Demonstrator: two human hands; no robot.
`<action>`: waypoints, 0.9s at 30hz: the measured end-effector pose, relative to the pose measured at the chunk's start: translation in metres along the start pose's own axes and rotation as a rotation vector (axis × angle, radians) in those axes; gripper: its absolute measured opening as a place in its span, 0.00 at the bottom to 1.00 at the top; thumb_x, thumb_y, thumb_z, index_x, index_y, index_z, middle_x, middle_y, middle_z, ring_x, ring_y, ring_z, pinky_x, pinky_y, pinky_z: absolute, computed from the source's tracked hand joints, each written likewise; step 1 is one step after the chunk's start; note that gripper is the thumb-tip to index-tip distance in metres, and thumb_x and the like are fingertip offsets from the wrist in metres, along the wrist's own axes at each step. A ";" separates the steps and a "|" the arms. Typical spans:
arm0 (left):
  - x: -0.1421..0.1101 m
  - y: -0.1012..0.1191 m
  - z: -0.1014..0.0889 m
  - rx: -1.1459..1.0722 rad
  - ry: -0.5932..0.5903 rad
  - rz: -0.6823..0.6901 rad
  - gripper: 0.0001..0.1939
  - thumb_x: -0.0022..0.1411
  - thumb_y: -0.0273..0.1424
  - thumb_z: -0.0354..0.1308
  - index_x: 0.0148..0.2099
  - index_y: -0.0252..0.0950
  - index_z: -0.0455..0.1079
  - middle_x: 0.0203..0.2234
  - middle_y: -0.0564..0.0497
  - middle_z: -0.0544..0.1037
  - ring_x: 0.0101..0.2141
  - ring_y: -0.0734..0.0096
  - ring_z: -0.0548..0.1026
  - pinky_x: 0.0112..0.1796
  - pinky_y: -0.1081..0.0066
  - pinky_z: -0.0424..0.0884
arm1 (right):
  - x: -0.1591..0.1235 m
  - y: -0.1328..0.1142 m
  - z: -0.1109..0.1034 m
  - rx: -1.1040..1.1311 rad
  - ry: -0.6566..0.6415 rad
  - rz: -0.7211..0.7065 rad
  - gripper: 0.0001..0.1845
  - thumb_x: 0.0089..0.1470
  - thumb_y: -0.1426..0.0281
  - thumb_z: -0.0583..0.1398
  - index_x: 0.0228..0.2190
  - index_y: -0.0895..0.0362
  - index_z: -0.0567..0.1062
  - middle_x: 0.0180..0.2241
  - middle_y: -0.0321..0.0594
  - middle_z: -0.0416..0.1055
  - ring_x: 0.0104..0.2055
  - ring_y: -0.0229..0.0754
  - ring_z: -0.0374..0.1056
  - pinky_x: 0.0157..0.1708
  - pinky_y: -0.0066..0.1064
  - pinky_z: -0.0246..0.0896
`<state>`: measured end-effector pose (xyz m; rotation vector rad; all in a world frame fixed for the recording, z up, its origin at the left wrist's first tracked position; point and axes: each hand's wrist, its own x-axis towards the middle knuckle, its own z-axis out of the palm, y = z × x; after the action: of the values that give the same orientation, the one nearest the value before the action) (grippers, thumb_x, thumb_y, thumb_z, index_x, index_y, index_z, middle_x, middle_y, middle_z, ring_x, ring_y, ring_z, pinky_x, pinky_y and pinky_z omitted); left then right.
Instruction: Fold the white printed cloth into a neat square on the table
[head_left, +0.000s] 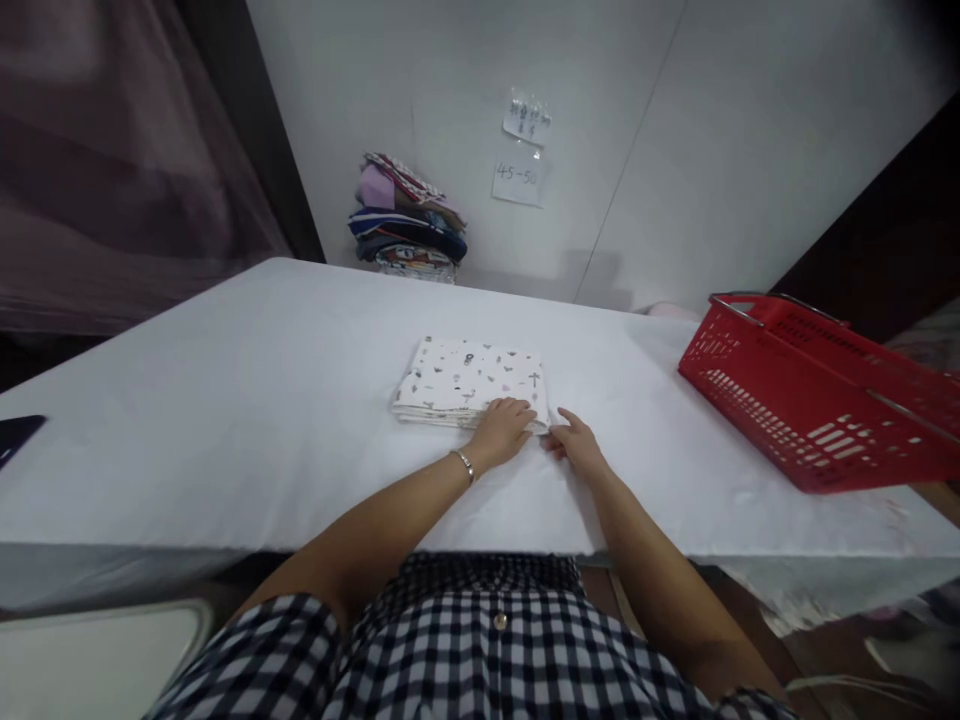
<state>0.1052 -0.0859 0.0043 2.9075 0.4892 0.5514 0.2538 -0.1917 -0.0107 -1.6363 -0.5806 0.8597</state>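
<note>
A folded white cloth (472,375) with small scattered prints lies in several layers on the white-covered table (247,420). My left hand (504,428) rests palm down over its near edge, right of the middle, fingers lying on the top layer. A bracelet (463,465) circles that wrist. At the near right corner of the cloth, my right hand (576,445) has its lower fingertips closed on the edge, while one finger stretches out above. The underside of the corner is hidden.
A red plastic basket (780,390) with metal handles stands at the table's right end. Against the back wall rises a stack of folded clothes (409,225). A dark flat object (19,435) lies at the left edge. Paper signs (519,178) hang on the wall.
</note>
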 end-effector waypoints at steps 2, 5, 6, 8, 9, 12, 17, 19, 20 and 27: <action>0.007 0.004 0.005 0.031 -0.009 -0.011 0.13 0.61 0.29 0.54 0.49 0.39 0.67 0.46 0.48 0.72 0.48 0.62 0.66 0.48 0.61 0.61 | -0.001 -0.001 0.002 -0.016 0.006 -0.007 0.33 0.50 0.75 0.59 0.58 0.67 0.59 0.19 0.37 0.73 0.20 0.36 0.67 0.17 0.22 0.57; 0.011 0.002 0.008 0.052 -0.039 -0.034 0.11 0.61 0.30 0.55 0.47 0.39 0.68 0.43 0.48 0.72 0.46 0.62 0.67 0.45 0.62 0.62 | -0.001 -0.002 0.004 -0.011 0.014 -0.002 0.33 0.51 0.75 0.59 0.57 0.66 0.60 0.20 0.36 0.73 0.20 0.36 0.67 0.16 0.22 0.57; 0.012 0.001 0.008 0.052 -0.051 -0.034 0.11 0.61 0.30 0.55 0.47 0.39 0.68 0.43 0.48 0.72 0.46 0.62 0.67 0.44 0.62 0.62 | 0.000 -0.002 0.004 -0.009 0.015 0.001 0.32 0.51 0.74 0.59 0.57 0.66 0.60 0.20 0.36 0.73 0.20 0.36 0.67 0.16 0.22 0.57; 0.013 -0.002 0.006 0.059 -0.075 -0.025 0.11 0.62 0.31 0.55 0.47 0.40 0.68 0.44 0.49 0.72 0.46 0.63 0.67 0.44 0.63 0.62 | 0.002 -0.001 0.004 -0.014 0.012 0.001 0.32 0.51 0.74 0.59 0.57 0.66 0.61 0.20 0.36 0.72 0.19 0.36 0.67 0.16 0.22 0.56; 0.014 -0.003 0.004 0.067 -0.088 -0.018 0.10 0.62 0.31 0.55 0.47 0.40 0.68 0.44 0.49 0.72 0.46 0.63 0.67 0.43 0.64 0.62 | 0.003 0.000 0.005 -0.020 0.006 -0.005 0.31 0.50 0.74 0.60 0.57 0.65 0.62 0.19 0.36 0.72 0.19 0.35 0.66 0.16 0.22 0.56; 0.017 -0.002 -0.001 0.108 -0.130 -0.005 0.08 0.63 0.32 0.54 0.45 0.39 0.68 0.44 0.49 0.72 0.45 0.63 0.68 0.42 0.65 0.62 | 0.006 0.004 0.004 -0.034 -0.008 -0.020 0.30 0.50 0.74 0.60 0.56 0.65 0.63 0.17 0.34 0.71 0.17 0.34 0.64 0.16 0.22 0.56; 0.017 0.004 -0.002 0.162 -0.135 0.015 0.08 0.63 0.30 0.52 0.44 0.36 0.68 0.42 0.47 0.72 0.44 0.62 0.68 0.41 0.64 0.63 | 0.009 0.010 0.005 -0.028 -0.008 -0.036 0.31 0.49 0.73 0.60 0.55 0.64 0.63 0.17 0.33 0.70 0.17 0.34 0.64 0.16 0.22 0.56; 0.017 0.005 0.000 0.155 -0.124 0.013 0.09 0.63 0.31 0.52 0.45 0.36 0.68 0.43 0.47 0.73 0.45 0.62 0.68 0.41 0.64 0.63 | 0.011 0.012 0.005 -0.041 -0.015 -0.047 0.31 0.49 0.72 0.60 0.55 0.64 0.63 0.16 0.32 0.69 0.17 0.34 0.63 0.16 0.22 0.56; 0.017 0.005 0.000 0.144 -0.120 0.003 0.09 0.63 0.32 0.52 0.45 0.37 0.68 0.43 0.47 0.73 0.45 0.62 0.68 0.41 0.64 0.63 | 0.011 0.013 0.004 -0.051 -0.020 -0.053 0.31 0.49 0.72 0.59 0.55 0.64 0.63 0.16 0.32 0.69 0.16 0.33 0.62 0.16 0.22 0.55; 0.022 0.000 0.001 0.086 -0.132 -0.057 0.08 0.63 0.34 0.53 0.42 0.38 0.70 0.41 0.49 0.74 0.43 0.63 0.69 0.40 0.65 0.64 | 0.012 0.015 0.003 -0.090 -0.027 -0.086 0.32 0.48 0.70 0.59 0.55 0.63 0.64 0.15 0.31 0.68 0.15 0.33 0.59 0.17 0.23 0.55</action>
<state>0.1249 -0.0781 0.0108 2.9747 0.5893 0.3358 0.2582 -0.1843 -0.0283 -1.6699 -0.7121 0.8034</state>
